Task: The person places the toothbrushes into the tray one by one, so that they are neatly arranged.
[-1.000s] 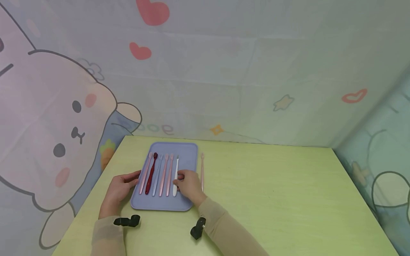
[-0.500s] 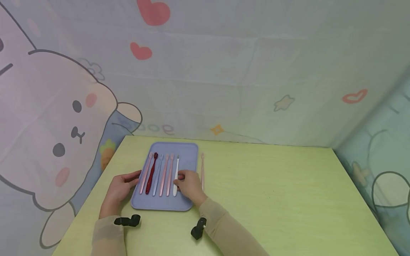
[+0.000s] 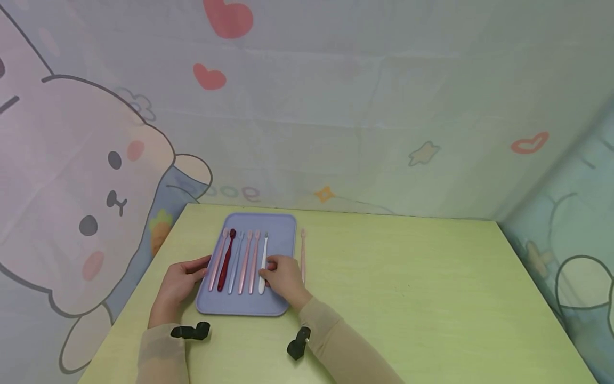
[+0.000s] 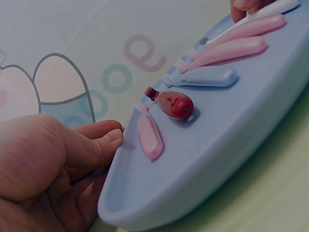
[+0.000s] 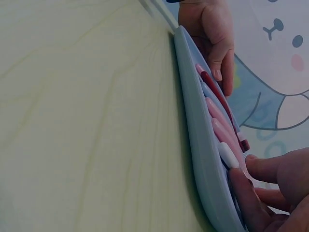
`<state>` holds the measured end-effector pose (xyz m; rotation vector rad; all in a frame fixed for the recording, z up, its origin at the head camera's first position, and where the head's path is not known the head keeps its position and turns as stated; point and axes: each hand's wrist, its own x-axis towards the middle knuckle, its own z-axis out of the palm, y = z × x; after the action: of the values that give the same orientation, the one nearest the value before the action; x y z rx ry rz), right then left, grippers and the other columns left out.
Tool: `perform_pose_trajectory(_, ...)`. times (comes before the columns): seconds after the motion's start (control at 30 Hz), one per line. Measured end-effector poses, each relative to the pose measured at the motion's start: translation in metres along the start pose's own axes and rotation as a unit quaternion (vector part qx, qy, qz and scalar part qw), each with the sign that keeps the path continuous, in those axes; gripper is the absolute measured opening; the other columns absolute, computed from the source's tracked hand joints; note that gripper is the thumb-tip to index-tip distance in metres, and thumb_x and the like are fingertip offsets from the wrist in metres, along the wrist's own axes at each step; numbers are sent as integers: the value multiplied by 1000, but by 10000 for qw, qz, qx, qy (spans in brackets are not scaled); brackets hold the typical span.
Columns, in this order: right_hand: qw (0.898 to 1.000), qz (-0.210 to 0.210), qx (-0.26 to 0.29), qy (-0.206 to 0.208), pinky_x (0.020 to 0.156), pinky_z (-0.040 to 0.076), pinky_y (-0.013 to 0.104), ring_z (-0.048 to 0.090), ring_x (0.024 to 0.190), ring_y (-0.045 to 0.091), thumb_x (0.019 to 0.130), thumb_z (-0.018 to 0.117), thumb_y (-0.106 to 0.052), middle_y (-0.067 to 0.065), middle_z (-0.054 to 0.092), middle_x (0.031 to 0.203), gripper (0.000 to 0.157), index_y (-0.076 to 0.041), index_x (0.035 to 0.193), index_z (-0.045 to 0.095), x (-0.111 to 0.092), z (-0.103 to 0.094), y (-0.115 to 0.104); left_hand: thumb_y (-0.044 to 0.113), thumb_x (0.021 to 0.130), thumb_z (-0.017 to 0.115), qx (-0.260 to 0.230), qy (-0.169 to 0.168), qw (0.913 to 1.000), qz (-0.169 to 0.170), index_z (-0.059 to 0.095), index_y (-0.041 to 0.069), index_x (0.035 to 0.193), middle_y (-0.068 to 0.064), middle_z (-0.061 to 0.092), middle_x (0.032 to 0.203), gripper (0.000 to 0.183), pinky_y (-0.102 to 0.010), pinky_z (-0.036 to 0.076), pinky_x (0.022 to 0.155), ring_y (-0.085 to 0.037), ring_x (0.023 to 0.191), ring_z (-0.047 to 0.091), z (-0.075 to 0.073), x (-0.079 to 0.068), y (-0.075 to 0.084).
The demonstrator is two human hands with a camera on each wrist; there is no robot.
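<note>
On a lavender tray (image 3: 283,229) lies a row of toothbrushes, heads toward the far side. My right hand (image 3: 285,277) pinches the handle of a white toothbrush (image 3: 261,285), the rightmost in the row, between thumb and fingers. To its left lie two pink toothbrushes (image 3: 243,269), a pale blue toothbrush (image 3: 234,272), a dark red toothbrush (image 3: 224,269) and another pink toothbrush (image 4: 150,137) at the left end. My left hand (image 3: 179,280) holds the tray's left rim, thumb tip at the edge in the left wrist view. Its lower fingers are partly hidden there.
One more pink toothbrush (image 3: 303,250) lies on the yellow-green table (image 3: 408,298) just right of the tray, partly hidden by my right hand. A printed cloth backdrop (image 3: 307,106) rises behind the table. Small black cameras (image 3: 192,331) sit on both wrists.
</note>
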<state>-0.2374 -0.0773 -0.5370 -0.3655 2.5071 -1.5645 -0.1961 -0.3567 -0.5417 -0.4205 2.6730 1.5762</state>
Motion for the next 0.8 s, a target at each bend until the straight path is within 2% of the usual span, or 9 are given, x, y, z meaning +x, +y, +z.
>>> perform_pose_trajectory(0.23,9993,172,326,-89,59,59,22,68,62,8,98,78,-9,3,66,92,45,8,138,66,0,-2,0,9,106,67,73,-18,10000,38,61,2,148,-24,58,150,43,-61,29,124,-46,151,40,-2,-1,0)
perform_pose_trajectory(0.4,9992,165,350,-68,58,58,22,68,59,9,99,78,-13,3,69,96,47,7,140,65,2,-6,1,11,106,67,100,-32,9999,44,61,2,148,-24,58,150,43,-62,28,124,-47,151,39,-2,1,1)
perform_pose_trajectory(0.6,9989,-44,438,160,57,58,24,71,59,16,97,78,-10,7,73,98,44,7,136,68,0,-18,1,11,106,66,101,-22,9999,14,61,2,149,-25,57,151,43,-63,28,124,-48,151,39,-2,1,3)
perform_pose_trajectory(0.8,9977,-16,612,291,58,61,25,72,66,18,96,78,-8,10,73,101,42,7,134,69,2,-32,8,10,106,66,108,-14,9999,16,61,2,149,-25,57,151,44,-62,28,124,-48,151,38,-1,0,1)
